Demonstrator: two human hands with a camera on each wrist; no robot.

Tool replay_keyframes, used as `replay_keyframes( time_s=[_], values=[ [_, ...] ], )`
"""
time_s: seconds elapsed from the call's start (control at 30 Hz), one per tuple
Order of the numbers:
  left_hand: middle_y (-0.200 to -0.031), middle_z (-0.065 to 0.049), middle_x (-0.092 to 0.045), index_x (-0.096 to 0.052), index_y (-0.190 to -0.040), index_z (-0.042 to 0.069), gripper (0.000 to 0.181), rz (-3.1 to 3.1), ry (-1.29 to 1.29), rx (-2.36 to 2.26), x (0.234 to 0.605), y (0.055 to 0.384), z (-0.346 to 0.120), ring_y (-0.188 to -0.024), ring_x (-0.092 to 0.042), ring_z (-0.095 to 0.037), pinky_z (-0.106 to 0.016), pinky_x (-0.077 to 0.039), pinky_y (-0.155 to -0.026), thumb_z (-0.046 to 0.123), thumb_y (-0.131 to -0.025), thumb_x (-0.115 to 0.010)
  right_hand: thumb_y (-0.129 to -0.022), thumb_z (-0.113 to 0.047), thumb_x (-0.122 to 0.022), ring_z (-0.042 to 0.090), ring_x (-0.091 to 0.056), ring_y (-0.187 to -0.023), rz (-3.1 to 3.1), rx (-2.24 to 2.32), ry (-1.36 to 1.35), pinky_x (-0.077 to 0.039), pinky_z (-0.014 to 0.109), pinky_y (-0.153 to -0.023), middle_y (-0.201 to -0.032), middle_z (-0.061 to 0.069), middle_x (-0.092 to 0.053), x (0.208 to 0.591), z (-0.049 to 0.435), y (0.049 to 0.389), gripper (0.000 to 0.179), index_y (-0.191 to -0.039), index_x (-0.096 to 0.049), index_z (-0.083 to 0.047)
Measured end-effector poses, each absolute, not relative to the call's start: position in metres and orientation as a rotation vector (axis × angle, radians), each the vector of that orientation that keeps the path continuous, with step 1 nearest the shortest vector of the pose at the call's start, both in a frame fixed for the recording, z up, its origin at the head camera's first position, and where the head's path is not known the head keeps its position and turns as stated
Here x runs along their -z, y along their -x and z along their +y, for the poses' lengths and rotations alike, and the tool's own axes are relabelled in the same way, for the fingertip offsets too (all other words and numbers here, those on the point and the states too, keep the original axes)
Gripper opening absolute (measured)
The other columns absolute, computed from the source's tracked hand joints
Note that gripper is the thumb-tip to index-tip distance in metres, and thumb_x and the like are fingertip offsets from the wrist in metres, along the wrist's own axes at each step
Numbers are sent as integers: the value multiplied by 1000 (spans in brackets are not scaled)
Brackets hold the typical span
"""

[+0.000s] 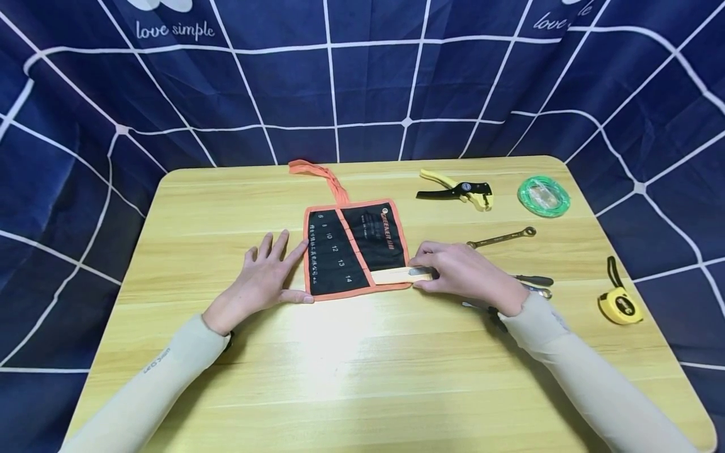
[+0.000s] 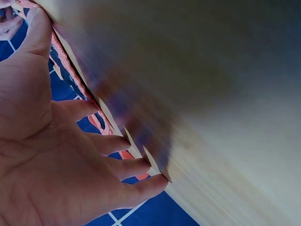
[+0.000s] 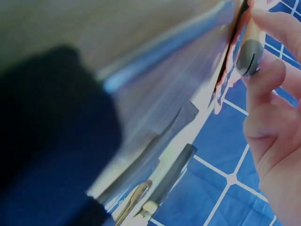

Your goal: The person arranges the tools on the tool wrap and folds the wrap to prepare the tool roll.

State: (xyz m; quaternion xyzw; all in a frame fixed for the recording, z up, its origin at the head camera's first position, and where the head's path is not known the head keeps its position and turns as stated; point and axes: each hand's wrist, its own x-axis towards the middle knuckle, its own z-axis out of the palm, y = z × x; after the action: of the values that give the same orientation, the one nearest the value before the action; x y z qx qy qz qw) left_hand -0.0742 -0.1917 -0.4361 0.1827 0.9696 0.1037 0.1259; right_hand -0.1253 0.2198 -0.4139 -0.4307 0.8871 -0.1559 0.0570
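A black tool pouch [image 1: 370, 248] with orange trim lies flat on the wooden table, its left flap printed with white numbers. An orange tie strap [image 1: 314, 168] trails from its far edge. My left hand [image 1: 263, 277] rests with spread fingers at the pouch's left edge, the thumb on the near corner. Between thumb and fingers, my right hand [image 1: 461, 270] pinches a pale, slim tool [image 1: 391, 275] with a grey end. That tool lies across the pouch's near right part, beside the slanted orange seam. In the right wrist view, a slot shows in its rounded grey end [image 3: 250, 59].
Right of the pouch are a yellow-and-black wire stripper [image 1: 481, 198], a coil of green wire [image 1: 532, 204] and a wrench [image 1: 504, 239]. A dark-handled tool [image 1: 535, 280] and another wrench end [image 1: 540, 292] show by the right wrist. A yellow tape measure [image 1: 617, 308] sits near the right edge.
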Motion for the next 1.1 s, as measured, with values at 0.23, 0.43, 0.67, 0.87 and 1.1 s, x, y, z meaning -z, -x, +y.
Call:
replay_keyframes(
  time_s=[0.23, 0.43, 0.67, 0.87, 1.1],
  values=[
    [-175, -34, -16, -27, -175, 11, 119, 2813, -519, -302, 435, 75, -193, -156, -16, -64, -81, -25, -113, 72, -88, -80, -96, -30, -86, 9, -60, -84, 2653, 520, 1303, -53, 34, -72, -114, -6, -68, 414, 211, 129, 33, -124, -83, -13],
    [-175, -34, -15, -26, -175, 12, 118, 2812, -520, -302, 435, 76, -192, -156, -16, -64, -81, -25, -113, 72, -88, -79, -95, -31, -86, 10, -62, -89, 2650, 544, 1315, -56, 35, -76, -113, -3, -69, 417, 202, 131, 36, -124, -82, -9],
    [-174, -35, -17, -28, -174, 11, 116, 2826, -539, -296, 436, 75, -192, -155, -17, -64, -81, -26, -113, 71, -89, -80, -96, -30, -85, 12, -63, -92, 2613, 544, 1328, -58, 38, -83, -114, 1, -69, 421, 188, 131, 36, -124, -81, -8],
    [-175, -35, -16, -28, -174, 10, 116, 2818, -532, -312, 435, 74, -192, -156, -15, -64, -81, -25, -113, 70, -90, -79, -96, -30, -85, 12, -58, -84, 2609, 564, 1332, -55, 36, -77, -107, -2, -65, 422, 176, 128, 34, -123, -81, -9],
    [-174, -35, -16, -28, -174, 10, 116, 2814, -537, -315, 433, 74, -193, -156, -16, -64, -82, -25, -113, 70, -90, -80, -98, -38, -84, 11, -54, -75, 2657, 501, 1230, -50, 34, -64, -106, -4, -59, 421, 174, 127, 35, -126, -81, -18]
  ],
)
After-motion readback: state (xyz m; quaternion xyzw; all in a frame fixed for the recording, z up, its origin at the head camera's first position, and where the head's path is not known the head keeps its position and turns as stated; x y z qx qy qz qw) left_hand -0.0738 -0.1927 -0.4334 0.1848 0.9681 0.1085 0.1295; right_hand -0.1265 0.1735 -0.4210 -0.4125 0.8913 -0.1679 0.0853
